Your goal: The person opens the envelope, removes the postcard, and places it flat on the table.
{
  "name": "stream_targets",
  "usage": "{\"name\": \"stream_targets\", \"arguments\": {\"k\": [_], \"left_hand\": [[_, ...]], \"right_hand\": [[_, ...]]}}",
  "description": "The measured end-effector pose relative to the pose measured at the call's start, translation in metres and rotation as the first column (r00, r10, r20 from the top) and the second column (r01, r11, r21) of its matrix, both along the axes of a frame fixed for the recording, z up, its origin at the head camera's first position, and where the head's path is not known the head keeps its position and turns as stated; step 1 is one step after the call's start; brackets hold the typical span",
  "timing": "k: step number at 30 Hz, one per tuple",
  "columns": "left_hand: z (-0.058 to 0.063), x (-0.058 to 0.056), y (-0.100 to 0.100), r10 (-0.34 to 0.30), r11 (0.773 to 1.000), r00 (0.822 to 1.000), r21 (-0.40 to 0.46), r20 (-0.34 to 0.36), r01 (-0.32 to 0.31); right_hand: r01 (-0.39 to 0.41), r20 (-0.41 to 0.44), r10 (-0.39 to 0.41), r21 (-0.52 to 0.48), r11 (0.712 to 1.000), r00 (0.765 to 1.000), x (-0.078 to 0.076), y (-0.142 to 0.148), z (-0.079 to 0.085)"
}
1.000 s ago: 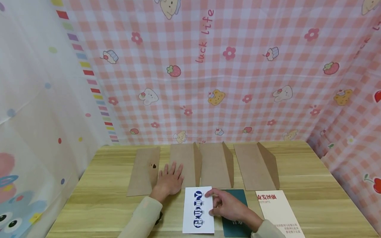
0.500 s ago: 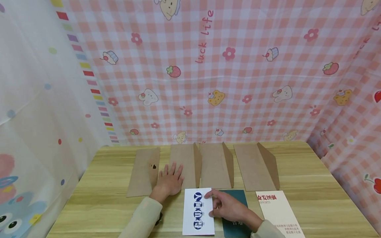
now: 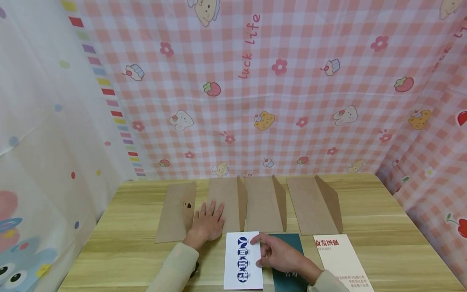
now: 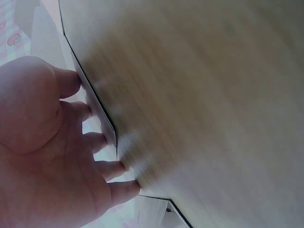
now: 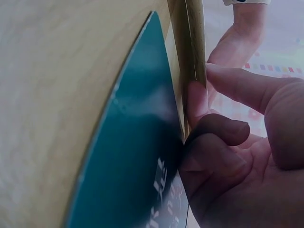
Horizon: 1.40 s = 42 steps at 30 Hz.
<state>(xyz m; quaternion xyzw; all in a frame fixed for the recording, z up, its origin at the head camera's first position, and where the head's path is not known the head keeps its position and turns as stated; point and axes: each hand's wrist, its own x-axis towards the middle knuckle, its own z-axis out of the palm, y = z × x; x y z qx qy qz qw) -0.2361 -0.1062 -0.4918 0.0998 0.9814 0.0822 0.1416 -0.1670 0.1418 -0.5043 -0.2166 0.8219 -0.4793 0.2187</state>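
In the head view, my left hand (image 3: 207, 224) lies palm down with fingers spread, fingertips on the lower left of a brown paper envelope (image 3: 223, 190). The left wrist view shows those fingers (image 4: 124, 192) stretched out along the envelope's edge. My right hand (image 3: 279, 252) pinches the right side of a white card (image 3: 233, 280) with blue printed characters, between thumb and bent finger. Under that hand lies a dark green card (image 3: 292, 241), partly covered; it also fills much of the right wrist view, where its green face (image 5: 133, 109) carries white writing.
More brown envelopes, a left one (image 3: 171, 211) with a dark mark, a middle one (image 3: 260, 202) and a right one (image 3: 304, 207), lie along the back of the wooden table (image 3: 109, 243). A cream card (image 3: 343, 259) with red characters sits at the right. Patterned cloth (image 3: 233, 101) hangs behind.
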Motion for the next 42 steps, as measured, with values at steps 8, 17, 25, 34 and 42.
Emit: {"name": "stream_targets", "arguments": {"k": [8,17,25,34,42], "left_hand": [[-0.002,0.0,-0.001,0.006,1.0,1.0,-0.012,0.004,-0.006],[-0.002,0.001,-0.001,0.004,1.0,1.0,-0.006,0.002,-0.004],[-0.003,0.0,-0.002,0.005,1.0,1.0,-0.009,0.004,-0.005],[-0.003,0.0,-0.003,0.001,1.0,1.0,-0.005,-0.009,-0.001],[-0.002,-0.001,-0.003,-0.021,1.0,0.999,0.009,-0.05,0.021]], "right_hand": [[-0.004,-0.003,0.004,0.009,1.0,1.0,0.001,-0.001,0.0],[-0.013,-0.018,0.014,0.02,1.0,1.0,0.002,-0.001,0.001],[0.003,-0.043,-0.001,0.052,0.999,0.999,0.003,-0.003,0.003],[0.009,-0.052,-0.006,0.049,0.999,0.999,0.001,-0.003,0.005],[0.011,-0.058,-0.009,0.043,0.999,0.998,-0.002,-0.004,0.01]]}}
